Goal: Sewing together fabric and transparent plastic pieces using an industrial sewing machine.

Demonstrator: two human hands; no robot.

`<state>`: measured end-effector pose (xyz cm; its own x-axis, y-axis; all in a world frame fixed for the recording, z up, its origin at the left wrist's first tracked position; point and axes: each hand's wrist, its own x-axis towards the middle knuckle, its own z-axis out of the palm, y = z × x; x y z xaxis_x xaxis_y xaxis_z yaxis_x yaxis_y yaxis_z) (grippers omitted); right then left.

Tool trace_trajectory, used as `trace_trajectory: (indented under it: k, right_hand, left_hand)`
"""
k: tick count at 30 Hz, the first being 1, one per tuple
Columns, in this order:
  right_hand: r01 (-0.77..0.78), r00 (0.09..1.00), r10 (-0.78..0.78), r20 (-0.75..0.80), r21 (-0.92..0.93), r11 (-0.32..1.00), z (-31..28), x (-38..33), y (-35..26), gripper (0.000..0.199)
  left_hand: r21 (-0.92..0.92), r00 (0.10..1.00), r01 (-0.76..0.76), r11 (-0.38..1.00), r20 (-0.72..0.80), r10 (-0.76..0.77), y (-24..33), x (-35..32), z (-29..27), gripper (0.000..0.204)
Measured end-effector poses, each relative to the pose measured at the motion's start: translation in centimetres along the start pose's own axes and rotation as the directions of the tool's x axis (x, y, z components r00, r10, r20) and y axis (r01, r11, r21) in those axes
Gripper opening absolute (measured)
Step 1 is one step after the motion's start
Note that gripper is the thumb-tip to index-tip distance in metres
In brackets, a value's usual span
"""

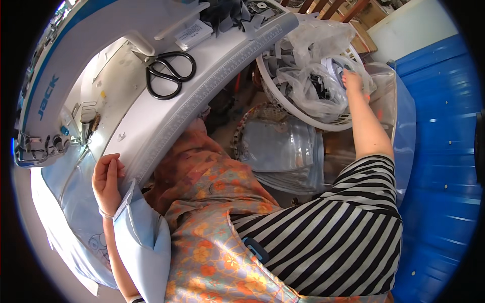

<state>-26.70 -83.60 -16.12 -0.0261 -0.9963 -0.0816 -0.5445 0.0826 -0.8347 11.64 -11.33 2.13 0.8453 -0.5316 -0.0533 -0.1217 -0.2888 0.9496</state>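
I look down on a white sewing table (166, 108) whose front edge carries a printed ruler strip. A white and blue sewing machine (60, 65) stands on it at the left, with black-handled scissors (169, 73) lying on the tabletop beside it. To the right a bright blue surface (444, 151) fills the frame edge. At the top right I see wooden chair backs (328, 7) and a pale wall panel (409, 25). Daylight falls evenly and bright across everything.

Black-handled scissors (169, 73) on a white worktop (212, 76). Black-and-white striped sleeve (364, 177), orange-flowered fabric (212, 252), pale blue cloth (146, 237). White basket (303, 113) beside a bright blue wall (444, 151).
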Motion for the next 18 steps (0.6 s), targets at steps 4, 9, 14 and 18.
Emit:
trace_trajectory:
  k: [4, 9, 14, 18]
  right_hand:
    - [0.081, 0.991, -0.102, -0.084, -0.224, 0.971, 2.5, -0.1, 0.3, 0.042]
    - [0.299, 0.953, -0.244, -0.179, 0.451, 0.841, -0.5, -7.2, -10.7, 0.020]
    - [0.469, 0.633, -0.666, 0.395, 0.488, 0.736, -8.4, -21.5, -26.9, 0.019]
    - [0.675, 0.250, -0.689, 0.680, 0.388, 0.628, -5.9, -34.3, -33.7, 0.013]
  left_hand:
    - [0.036, 1.000, 0.023, 0.999, -0.008, -0.023, 0.2, -0.1, 0.0, 0.017]
    - [0.043, 1.000, 0.007, 0.999, -0.005, -0.007, -0.6, -0.2, -0.2, 0.017]
    - [0.048, 0.999, 0.019, 0.999, 0.037, -0.021, 3.0, 0.6, 0.6, 0.020]
    - [-0.034, 0.955, -0.274, 0.961, 0.107, 0.276, 9.5, 0.7, 4.1, 0.035]
